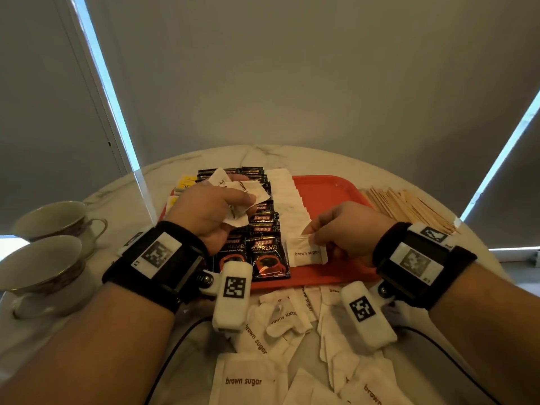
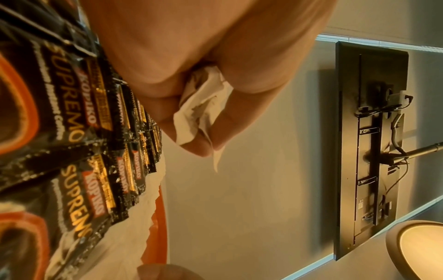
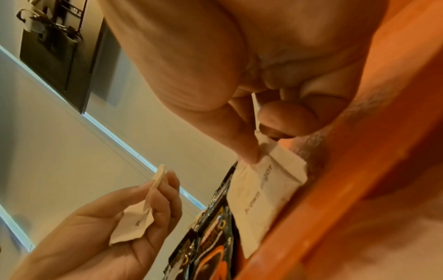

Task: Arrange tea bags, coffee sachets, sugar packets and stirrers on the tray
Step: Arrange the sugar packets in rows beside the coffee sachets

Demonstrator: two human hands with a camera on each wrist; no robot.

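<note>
Two white china teacups (image 1: 49,229) stood at the far left of the round marble-patterned table (image 1: 122,197), well clear of the tray. Just right of them, yellow-tagged tea bags (image 1: 186,182) lay along the left edge of the red plastic tray (image 1: 330,194).

The person's left hand (image 1: 210,211) hovered above the tray's left half, fingers curled round a crumpled bunch of white paper brown-sugar packets (image 1: 239,197); from the left wrist view the paper (image 2: 203,102) was squeezed between thumb and fingertips. Beneath that hand ran two overlapping rows of black glossy Kopiko Supremo coffee sachets (image 1: 264,247), front to back on the tray. To their right a row of plain white sachets (image 1: 287,197) lay overlapped on the tray; I could not tell what they held.

Further right, the right hand (image 1: 347,229) was down at the tray's near side, thumb and forefinger pinching the top edge of a single white brown-sugar packet (image 1: 306,254), which rested on the tray surface just beside the nearest coffee sachet. The right wrist view showed that packet (image 3: 268,181) lying against the tray floor with its corner nipped between the fingers (image 3: 244,144).

In front of the tray, a loose heap of white brown-sugar packets (image 1: 280,331) was scattered on the table. At the far right, a pile of thin wooden stirrers (image 1: 409,206) lay on the table, beside the tray's right edge.
</note>
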